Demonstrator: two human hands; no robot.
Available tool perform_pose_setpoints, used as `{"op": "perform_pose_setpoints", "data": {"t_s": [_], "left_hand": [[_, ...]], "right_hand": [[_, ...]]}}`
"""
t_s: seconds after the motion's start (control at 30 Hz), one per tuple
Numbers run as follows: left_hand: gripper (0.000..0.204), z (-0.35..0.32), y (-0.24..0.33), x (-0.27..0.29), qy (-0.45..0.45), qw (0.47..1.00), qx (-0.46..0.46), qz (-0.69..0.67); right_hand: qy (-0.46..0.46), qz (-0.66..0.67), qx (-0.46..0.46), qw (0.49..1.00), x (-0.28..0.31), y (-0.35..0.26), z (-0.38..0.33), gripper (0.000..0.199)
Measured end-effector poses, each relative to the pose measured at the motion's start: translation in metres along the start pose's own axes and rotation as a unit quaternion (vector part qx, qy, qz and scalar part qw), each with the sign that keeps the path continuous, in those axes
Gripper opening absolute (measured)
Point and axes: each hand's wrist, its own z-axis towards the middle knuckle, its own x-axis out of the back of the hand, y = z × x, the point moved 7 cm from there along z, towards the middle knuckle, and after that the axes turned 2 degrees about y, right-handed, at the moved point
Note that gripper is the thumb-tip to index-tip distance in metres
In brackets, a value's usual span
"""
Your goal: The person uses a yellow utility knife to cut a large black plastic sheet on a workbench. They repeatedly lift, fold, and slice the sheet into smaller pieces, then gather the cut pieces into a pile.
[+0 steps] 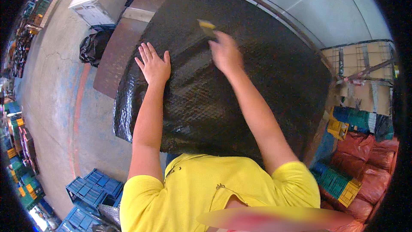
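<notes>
Black plastic sheeting point(193, 107) drapes the brown desk point(113, 68), the left hand point(155, 69) flat on it with fingers spread, the right hand point(227, 53) over its far part with fingers closed round a blurred yellow tool point(207, 25), and blue crates point(92, 188) stand lower left.

1. Soft light; white glare along the left edge of the black sheet point(193, 94).
2. Right hand point(227, 53) and tool point(206, 26) blurred; left hand point(155, 67) sharper.
3. Fisheye-bent edges, black corners.
</notes>
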Motion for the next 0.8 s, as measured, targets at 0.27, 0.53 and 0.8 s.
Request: {"op": "perform_pose_setpoints", "data": {"t_s": [0.27, 0.53, 0.8], "left_hand": [[0.075, 0.001, -0.002, 0.001, 0.016, 0.999, -0.026, 0.025], [0.077, 0.004, -0.005, -0.008, 0.006, 0.999, -0.037, 0.032], [0.080, 0.020, 0.072, 0.020, -0.080, 0.990, -0.114, 0.012]], "right_hand": [[-0.170, -0.124, 0.174, 0.962, -0.068, -0.042, 0.045, 0.025], [-0.299, -0.426, -0.140, 0.842, 0.399, 0.237, -0.219, 0.046], [0.145, -0.328, -0.324, 0.876, 0.339, 0.187, -0.330, 0.056]]}}
